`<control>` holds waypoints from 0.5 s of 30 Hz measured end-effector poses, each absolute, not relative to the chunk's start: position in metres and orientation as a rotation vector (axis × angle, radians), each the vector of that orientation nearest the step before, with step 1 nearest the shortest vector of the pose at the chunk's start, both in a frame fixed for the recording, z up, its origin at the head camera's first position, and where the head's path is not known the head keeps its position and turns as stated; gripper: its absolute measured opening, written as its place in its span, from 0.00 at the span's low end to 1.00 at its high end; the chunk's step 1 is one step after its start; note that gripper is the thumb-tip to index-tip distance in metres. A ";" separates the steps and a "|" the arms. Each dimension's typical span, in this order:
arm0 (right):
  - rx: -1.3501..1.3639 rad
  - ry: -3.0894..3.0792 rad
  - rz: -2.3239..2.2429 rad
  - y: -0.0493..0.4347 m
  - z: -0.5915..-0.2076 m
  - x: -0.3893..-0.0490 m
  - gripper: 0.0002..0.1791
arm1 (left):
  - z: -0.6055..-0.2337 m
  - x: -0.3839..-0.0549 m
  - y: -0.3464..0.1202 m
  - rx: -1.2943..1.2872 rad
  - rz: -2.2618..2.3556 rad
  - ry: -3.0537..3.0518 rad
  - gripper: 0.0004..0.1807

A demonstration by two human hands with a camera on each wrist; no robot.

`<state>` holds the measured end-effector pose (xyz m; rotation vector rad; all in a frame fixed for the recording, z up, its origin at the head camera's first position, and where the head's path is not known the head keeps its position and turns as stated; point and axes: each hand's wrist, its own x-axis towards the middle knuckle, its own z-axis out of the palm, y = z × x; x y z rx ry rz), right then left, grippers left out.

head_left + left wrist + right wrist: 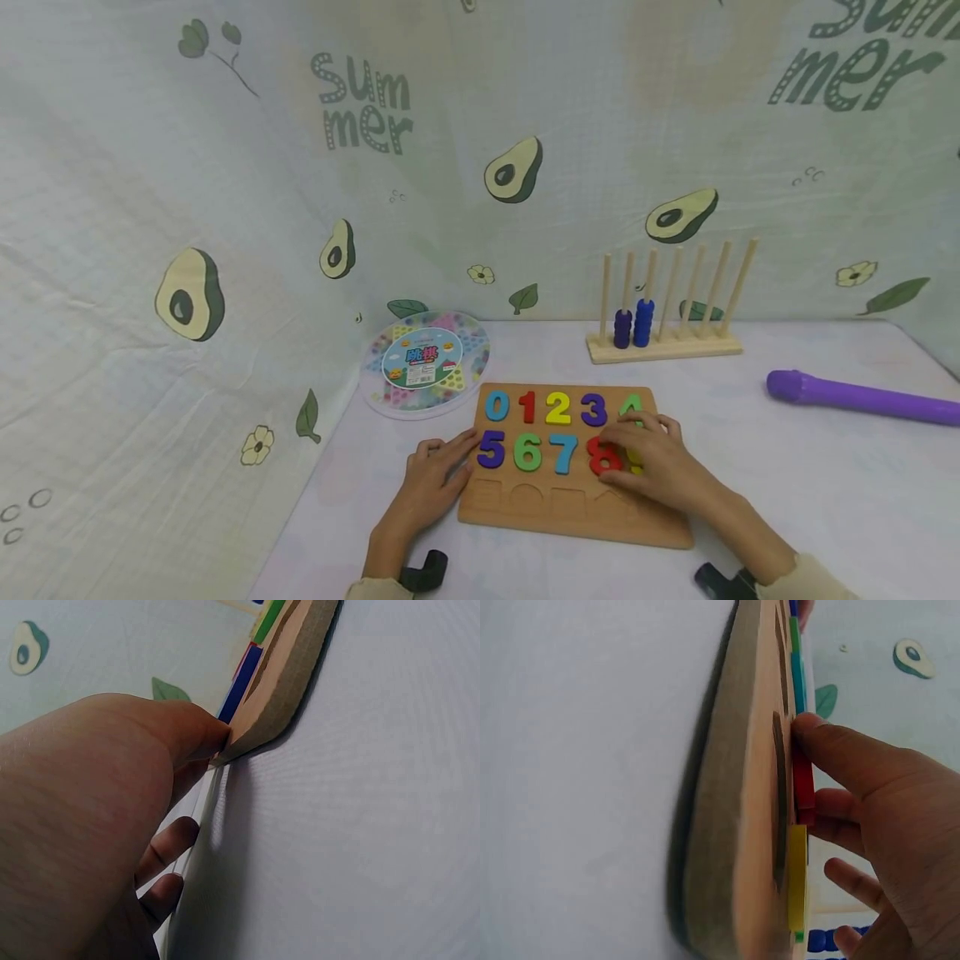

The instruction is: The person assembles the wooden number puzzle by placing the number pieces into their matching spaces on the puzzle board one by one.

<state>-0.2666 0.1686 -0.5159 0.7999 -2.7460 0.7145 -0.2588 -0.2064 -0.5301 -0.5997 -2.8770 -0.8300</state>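
A wooden number board (570, 512) lies flat on the table with colourful digits set in two rows. My right hand (660, 467) reaches over its right side and pinches the red 8 (602, 456) between thumb and fingers. From the right wrist, the thumb is on one end of the red 8 (802, 776), beside a yellow digit (798, 874). That hand partly covers the green 4 (632, 405) and the yellow digit. At the board's left edge my left hand (431, 487) touches the wood with extended fingers and thumb, close to the purple 5 (491, 450).
Behind the board at left lies a round clear-lidded game box (423, 358). A wooden peg rack (667, 350) with dark beads on two pegs stands at the back right. A purple stick (862, 398) lies on the right. Printed cloth (450, 208) hangs behind the table.
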 end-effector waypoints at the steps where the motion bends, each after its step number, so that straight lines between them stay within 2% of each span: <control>1: 0.803 -2.740 0.704 0.168 -0.516 -0.267 0.26 | -0.531 -0.259 -0.207 -0.601 -0.826 -2.874 0.24; 15: 0.791 -2.720 0.704 0.162 -0.519 -0.264 0.26 | -0.532 -0.259 -0.207 -0.593 -0.821 -2.878 0.24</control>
